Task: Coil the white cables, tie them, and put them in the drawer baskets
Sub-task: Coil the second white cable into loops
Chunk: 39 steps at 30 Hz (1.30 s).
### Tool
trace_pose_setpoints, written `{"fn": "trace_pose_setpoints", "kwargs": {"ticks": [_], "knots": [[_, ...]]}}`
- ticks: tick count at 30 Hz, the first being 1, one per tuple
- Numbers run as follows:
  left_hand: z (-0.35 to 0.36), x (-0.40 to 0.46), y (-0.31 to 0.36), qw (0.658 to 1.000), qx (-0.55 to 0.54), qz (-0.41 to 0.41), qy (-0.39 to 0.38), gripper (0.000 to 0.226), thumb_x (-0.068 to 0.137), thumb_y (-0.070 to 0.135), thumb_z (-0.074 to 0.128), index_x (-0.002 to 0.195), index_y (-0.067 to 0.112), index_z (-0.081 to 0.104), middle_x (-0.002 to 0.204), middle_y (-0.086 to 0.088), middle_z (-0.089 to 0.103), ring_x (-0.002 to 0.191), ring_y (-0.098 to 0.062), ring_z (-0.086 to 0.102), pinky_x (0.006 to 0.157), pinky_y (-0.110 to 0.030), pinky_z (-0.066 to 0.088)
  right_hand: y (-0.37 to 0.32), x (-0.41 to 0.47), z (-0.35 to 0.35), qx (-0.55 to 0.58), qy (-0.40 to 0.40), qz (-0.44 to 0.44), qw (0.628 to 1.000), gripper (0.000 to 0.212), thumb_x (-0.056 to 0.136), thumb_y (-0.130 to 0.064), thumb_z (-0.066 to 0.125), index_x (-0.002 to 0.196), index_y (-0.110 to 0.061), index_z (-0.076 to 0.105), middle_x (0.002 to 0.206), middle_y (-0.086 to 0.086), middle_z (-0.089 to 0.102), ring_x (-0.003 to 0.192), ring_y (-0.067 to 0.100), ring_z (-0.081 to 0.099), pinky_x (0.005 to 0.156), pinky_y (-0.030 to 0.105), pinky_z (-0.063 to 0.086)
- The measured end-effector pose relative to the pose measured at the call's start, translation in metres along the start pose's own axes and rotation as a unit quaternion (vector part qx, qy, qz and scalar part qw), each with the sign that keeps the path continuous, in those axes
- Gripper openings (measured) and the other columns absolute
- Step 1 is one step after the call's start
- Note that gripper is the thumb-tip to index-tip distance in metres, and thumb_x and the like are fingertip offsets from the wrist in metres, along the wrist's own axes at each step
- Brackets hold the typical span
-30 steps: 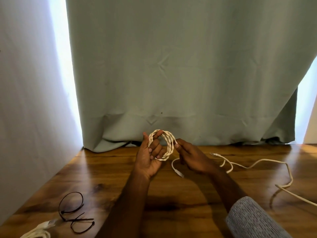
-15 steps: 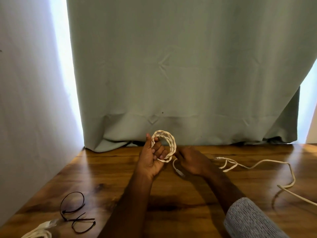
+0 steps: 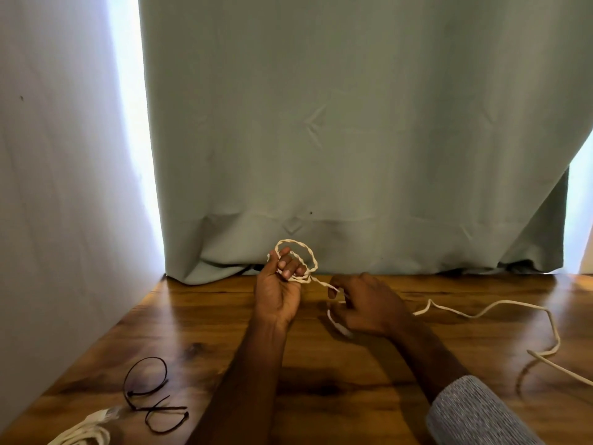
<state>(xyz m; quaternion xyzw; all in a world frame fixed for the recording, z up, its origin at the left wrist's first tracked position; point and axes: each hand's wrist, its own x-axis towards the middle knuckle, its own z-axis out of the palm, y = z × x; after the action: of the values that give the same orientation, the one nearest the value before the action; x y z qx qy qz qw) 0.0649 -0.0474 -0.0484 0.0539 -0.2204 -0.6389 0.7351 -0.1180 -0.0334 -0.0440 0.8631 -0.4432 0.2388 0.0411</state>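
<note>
Coiling stage. A small coil (image 3: 296, 261) of white cable is held upright above the table (image 3: 205, 332), just before the curtain (image 3: 337, 123). The left hand (image 3: 278, 292) is closed on the lower arc of the coil, thumb and fingers clamped over the gathered turns. A short taut run of cable passes from the coil to the right hand (image 3: 365, 308), whose fingers are curled about it; whether the strand is pinched or only guided cannot be told, since the fingertips are hidden. A loop of cable hangs below this hand, and the slack (image 3: 500, 308) is laid in loose bends across the table to the right.

For a neat coil, each new turn is best laid to the size of those already held, with light tension kept by the right hand and the slack fed in without kinks. The left grip is probably best left closed until a tie is on.

Black ties (image 3: 150, 396) and a second cable (image 3: 86, 433) lie at lower left; no drawer baskets are seen.
</note>
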Motion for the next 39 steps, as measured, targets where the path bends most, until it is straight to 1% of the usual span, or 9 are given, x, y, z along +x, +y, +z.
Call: {"fn": "trace_pose_setpoints", "kwargs": {"ticks": [5, 11, 14, 18, 23, 29, 33, 37, 39], "knots": [[0.003, -0.001, -0.003, 0.997, 0.063, 0.029, 0.028, 0.021, 0.103, 0.019, 0.041, 0.085, 0.014, 0.049, 0.064, 0.004, 0.043, 0.048, -0.007, 0.037, 0.056, -0.025, 0.041, -0.003, 0.002, -0.002, -0.075, 0.062, -0.094, 0.991, 0.032, 0.088, -0.043, 0.048, 0.106, -0.032, 0.072, 0.083, 0.000, 0.073, 0.076, 0.021, 0.065, 0.063, 0.026, 0.034], [0.015, -0.009, -0.016, 0.950, 0.306, 0.042, 0.047, 0.014, 0.104, 0.010, 0.045, 0.095, 0.012, 0.056, 0.060, 0.002, 0.042, 0.047, -0.009, 0.033, 0.051, -0.027, 0.036, -0.015, 0.007, -0.003, -0.149, 0.063, -0.167, 0.973, 0.038, 0.080, -0.046, 0.043, 0.097, -0.030, 0.074, 0.078, -0.005, 0.070, 0.073, 0.017, 0.065, 0.074, 0.030, 0.046], [0.013, -0.015, -0.020, 0.879, 0.475, 0.042, 0.015, 0.018, 0.103, 0.012, 0.048, 0.109, 0.017, 0.064, 0.074, -0.001, 0.059, 0.065, -0.015, 0.056, 0.060, -0.027, 0.046, -0.021, 0.008, -0.008, -0.142, 0.071, -0.202, 0.966, 0.022, 0.073, -0.031, 0.061, 0.091, -0.025, 0.072, 0.080, -0.003, 0.068, 0.076, 0.017, 0.062, 0.075, 0.033, 0.038], [0.015, -0.020, -0.020, 0.868, 0.495, 0.002, -0.046, 0.023, 0.101, 0.011, 0.053, 0.113, 0.022, 0.069, 0.101, 0.005, 0.076, 0.096, -0.012, 0.072, 0.075, -0.025, 0.058, -0.015, 0.004, -0.015, -0.080, 0.109, -0.220, 0.966, 0.012, 0.079, -0.025, 0.073, 0.090, -0.023, 0.070, 0.085, -0.005, 0.071, 0.075, 0.017, 0.066, 0.075, 0.034, 0.048], [0.016, -0.031, -0.020, 0.819, 0.566, -0.057, -0.078, 0.024, 0.101, 0.012, 0.047, 0.088, 0.012, 0.066, 0.063, -0.006, 0.062, 0.047, -0.017, 0.053, 0.048, -0.030, 0.038, 0.001, -0.001, -0.028, -0.112, 0.198, -0.113, 0.967, 0.055, 0.079, -0.076, 0.052, 0.099, -0.027, 0.069, 0.085, -0.008, 0.072, 0.066, 0.013, 0.067, 0.057, 0.027, 0.051], [0.003, -0.027, -0.018, 0.883, 0.334, -0.289, -0.159, 0.031, 0.098, 0.033, 0.043, 0.077, 0.011, 0.054, 0.049, 0.005, 0.035, 0.032, -0.004, 0.024, 0.041, -0.023, 0.012, 0.019, -0.001, -0.024, 0.097, 0.150, -0.046, 0.983, 0.051, 0.078, -0.072, 0.056, 0.097, -0.027, 0.072, 0.090, -0.017, 0.061, 0.078, 0.003, 0.059, 0.066, 0.024, 0.047], [-0.003, -0.031, -0.020, 0.885, 0.333, -0.250, -0.210, 0.020, 0.091, 0.024, 0.062, 0.080, 0.011, 0.052, 0.050, 0.005, 0.032, 0.033, -0.003, 0.024, 0.040, -0.020, 0.014, 0.017, -0.001, -0.016, 0.302, 0.088, -0.002, 0.949, 0.025, 0.093, -0.050, 0.063, 0.086, -0.029, 0.075, 0.082, -0.007, 0.073, 0.077, 0.008, 0.069, 0.069, 0.030, 0.053], [0.002, -0.028, -0.023, 0.931, 0.287, -0.174, -0.139, 0.025, 0.092, 0.027, 0.063, 0.082, 0.006, 0.054, 0.045, 0.006, 0.032, 0.030, -0.003, 0.024, 0.036, -0.016, 0.016, 0.004, -0.002, -0.012, 0.537, -0.006, 0.084, 0.839, 0.037, 0.103, -0.035, 0.048, 0.114, -0.007, 0.069, 0.105, 0.014, 0.074, 0.093, 0.022, 0.072, 0.084, 0.035, 0.058], [0.002, -0.026, -0.024, 0.949, 0.271, -0.135, -0.088, 0.028, 0.092, 0.032, 0.059, 0.079, 0.008, 0.054, 0.043, 0.006, 0.031, 0.029, -0.003, 0.023, 0.035, -0.015, 0.016, 0.005, 0.003, -0.006, 0.518, -0.035, 0.072, 0.852, 0.038, 0.097, -0.042, 0.058, 0.125, -0.017, 0.064, 0.116, 0.010, 0.072, 0.108, 0.026, 0.070, 0.096, 0.044, 0.057]]}}
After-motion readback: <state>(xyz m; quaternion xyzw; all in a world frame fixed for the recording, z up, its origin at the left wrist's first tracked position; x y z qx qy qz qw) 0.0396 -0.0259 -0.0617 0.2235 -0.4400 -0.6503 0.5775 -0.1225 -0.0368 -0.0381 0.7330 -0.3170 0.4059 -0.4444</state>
